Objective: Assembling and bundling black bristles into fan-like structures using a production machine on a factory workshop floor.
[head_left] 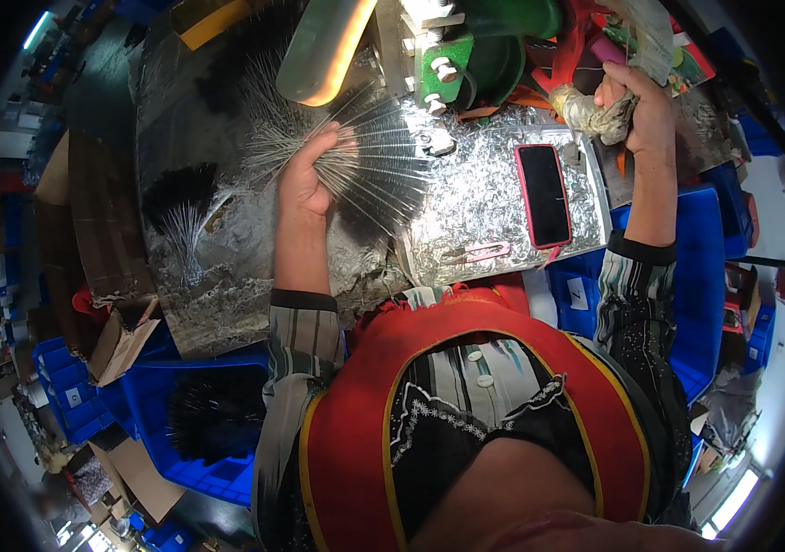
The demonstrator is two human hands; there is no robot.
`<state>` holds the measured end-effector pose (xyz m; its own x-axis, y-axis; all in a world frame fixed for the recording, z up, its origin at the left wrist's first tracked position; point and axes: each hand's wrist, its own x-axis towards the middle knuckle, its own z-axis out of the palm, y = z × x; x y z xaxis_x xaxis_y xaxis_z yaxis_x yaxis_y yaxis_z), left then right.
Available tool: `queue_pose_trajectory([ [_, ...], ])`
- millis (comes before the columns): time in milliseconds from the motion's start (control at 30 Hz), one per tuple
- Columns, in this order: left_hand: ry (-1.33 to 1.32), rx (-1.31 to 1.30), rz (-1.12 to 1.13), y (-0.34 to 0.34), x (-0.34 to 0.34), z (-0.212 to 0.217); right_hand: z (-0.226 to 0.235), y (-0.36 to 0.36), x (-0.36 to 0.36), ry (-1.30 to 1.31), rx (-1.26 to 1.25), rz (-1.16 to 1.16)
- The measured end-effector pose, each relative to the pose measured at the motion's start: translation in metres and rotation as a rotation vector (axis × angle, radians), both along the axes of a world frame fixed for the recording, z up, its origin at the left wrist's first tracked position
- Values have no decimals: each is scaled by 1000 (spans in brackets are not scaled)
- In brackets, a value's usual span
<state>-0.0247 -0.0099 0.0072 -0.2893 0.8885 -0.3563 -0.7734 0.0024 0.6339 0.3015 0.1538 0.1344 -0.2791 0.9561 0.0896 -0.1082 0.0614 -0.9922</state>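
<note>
My left hand (pixel 309 175) is closed round a bundle of thin metal wires (pixel 378 166), which fan out to both sides of the fist over the worktable. At the upper right, my right hand (pixel 650 110) has its fingers curled on a dirty, cloth-wrapped knob or handle (pixel 595 115) beside a green machine (pixel 447 74). What lies under the wrapping is hidden. Left of my left hand, another bundle of wires (pixel 185 244) with a dark, bristly far end rests on the table.
A phone in a red case (pixel 544 195) lies on a foil-covered board (pixel 466 202), near a small pink tool (pixel 487 251). A lit lamp (pixel 326 51) overhangs the worktable (pixel 236 313). Blue bins (pixel 696 304) stand at both sides; the left bin (pixel 148 386) holds black bristly pieces.
</note>
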Motion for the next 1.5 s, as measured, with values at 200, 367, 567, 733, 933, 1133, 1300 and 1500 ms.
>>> queue_pose_trajectory([
  [200,6,-20,-13,2,-3,1,-77,7,-5,280,404,57],
  [367,-86,25,13,2,-4,-2,-55,9,5,214,139,136],
  [567,-81,40,45,2,-2,-11,-7,-3,-1,-29,10,-21],
  [733,-111,13,79,3,0,-10,-4,3,3,-61,-74,-8],
  [933,-68,13,106,4,1,-11,-4,-4,-3,-20,36,50],
  [1133,0,17,-24,2,7,6,-82,10,-3,229,395,38],
  [1300,-49,114,-57,-1,3,-2,-36,0,-3,205,168,111],
  [1500,-102,137,30,-2,7,-5,-20,-3,-1,136,28,13],
])
